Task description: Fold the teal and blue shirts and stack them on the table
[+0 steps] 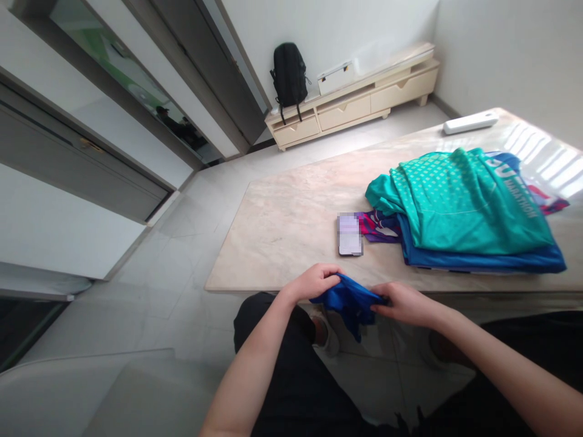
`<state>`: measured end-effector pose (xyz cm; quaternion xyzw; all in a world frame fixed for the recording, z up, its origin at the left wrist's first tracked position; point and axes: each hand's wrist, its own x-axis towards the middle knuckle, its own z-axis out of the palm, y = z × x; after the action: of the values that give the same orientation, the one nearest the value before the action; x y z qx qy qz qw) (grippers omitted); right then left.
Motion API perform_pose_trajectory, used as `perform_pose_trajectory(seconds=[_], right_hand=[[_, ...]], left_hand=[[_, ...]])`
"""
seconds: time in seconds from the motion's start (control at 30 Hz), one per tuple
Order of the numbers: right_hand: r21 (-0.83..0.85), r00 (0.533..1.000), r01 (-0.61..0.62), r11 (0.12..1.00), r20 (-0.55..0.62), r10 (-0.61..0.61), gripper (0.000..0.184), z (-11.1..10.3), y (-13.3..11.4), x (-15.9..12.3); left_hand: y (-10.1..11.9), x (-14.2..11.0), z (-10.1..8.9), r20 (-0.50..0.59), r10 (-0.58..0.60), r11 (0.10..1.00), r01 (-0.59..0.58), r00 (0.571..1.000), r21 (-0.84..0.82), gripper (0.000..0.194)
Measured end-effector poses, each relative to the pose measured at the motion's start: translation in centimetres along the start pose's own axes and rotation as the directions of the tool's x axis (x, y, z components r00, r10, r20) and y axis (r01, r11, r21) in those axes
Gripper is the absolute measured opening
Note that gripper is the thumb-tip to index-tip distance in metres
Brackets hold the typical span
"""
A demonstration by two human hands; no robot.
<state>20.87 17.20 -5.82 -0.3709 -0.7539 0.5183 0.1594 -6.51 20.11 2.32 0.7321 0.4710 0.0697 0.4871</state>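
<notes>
A bunched blue garment (350,301) is held in the air just off the near edge of the surface (291,224), above the person's lap and the tiled floor (191,243). The left hand (314,282) grips its left end, fingers (330,274) curled over the top of the cloth and clenched on it. The right hand (401,302) grips the right end, fingers pinched on the fabric; part of the cloth hangs down between the two hands. On the surface, beyond the hands, lies a phone (350,235), flat, its screen blurred. Just right of it sits a pile of folded clothes (464,212): a teal shirt on top, a blue one beneath, a purple patterned piece showing at the left edge and touching the phone. A white oblong object (470,122) lies at the far end of the surface, well apart from the pile. Against the far wall stands a low cabinet (355,106) with a black backpack (289,76) on it.
</notes>
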Motion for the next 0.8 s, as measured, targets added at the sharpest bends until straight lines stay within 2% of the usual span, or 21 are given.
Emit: perform_pose_trajectory(seconds=[0.13,0.2,0.23,0.3,0.37,0.43,0.5,0.63,0.7,0.8], right_hand=[[0.159,0.995,-0.005,0.987,0.104,-0.011,0.026,-0.4,-0.7,-0.2],[0.331,0.986,-0.058,0.942,0.166,0.003,0.037,-0.3,-1.0,-0.3],[0.446,0.98,-0.105,0.889,0.196,0.017,0.039,-0.1,-1.1,-0.4],[0.681,0.969,-0.203,0.704,0.241,0.046,0.038,0.3,-1.2,-0.5],[0.814,0.969,-0.236,0.53,0.239,0.065,0.035,0.6,-1.3,-0.7],[0.875,0.977,-0.213,0.435,0.203,0.07,0.034,0.7,-1.4,-0.7],[0.904,0.986,-0.167,0.394,0.151,0.072,0.034,0.7,-1.6,-0.7],[0.939,0.994,-0.088,0.333,0.063,0.084,0.029,0.6,-1.6,-0.3],[0.949,0.996,-0.062,0.308,0.038,0.085,0.029,0.7,-1.4,-0.1],[0.954,0.996,-0.048,0.297,0.022,0.089,0.034,1.1,-1.0,0.2]], left_hand=[[-0.5,0.3,-0.1,-0.12,-0.011,0.994,0.024,0.993,0.106,0.03],[-0.8,0.6,0.0,-0.161,-0.005,0.986,0.032,0.987,0.165,0.028],[-0.9,0.7,0.2,-0.169,0.002,0.982,0.03,0.986,0.188,0.027],[-1.0,0.9,0.4,-0.169,0.022,0.977,0.015,0.985,0.214,0.024],[-0.9,0.9,0.6,-0.158,0.037,0.977,-0.002,0.987,0.214,0.023],[-0.6,0.8,0.8,-0.131,0.039,0.98,-0.013,0.991,0.196,0.028],[-0.3,0.6,1.0,-0.058,0.044,0.992,-0.037,0.997,0.121,0.039],[0.2,0.4,1.8,0.108,0.135,0.97,-0.109,0.985,-0.218,0.064],[0.4,0.5,2.3,0.116,0.164,0.96,-0.132,0.98,-0.246,0.063],[0.4,0.9,2.8,0.09,0.145,0.981,-0.131,0.985,-0.144,0.045]])
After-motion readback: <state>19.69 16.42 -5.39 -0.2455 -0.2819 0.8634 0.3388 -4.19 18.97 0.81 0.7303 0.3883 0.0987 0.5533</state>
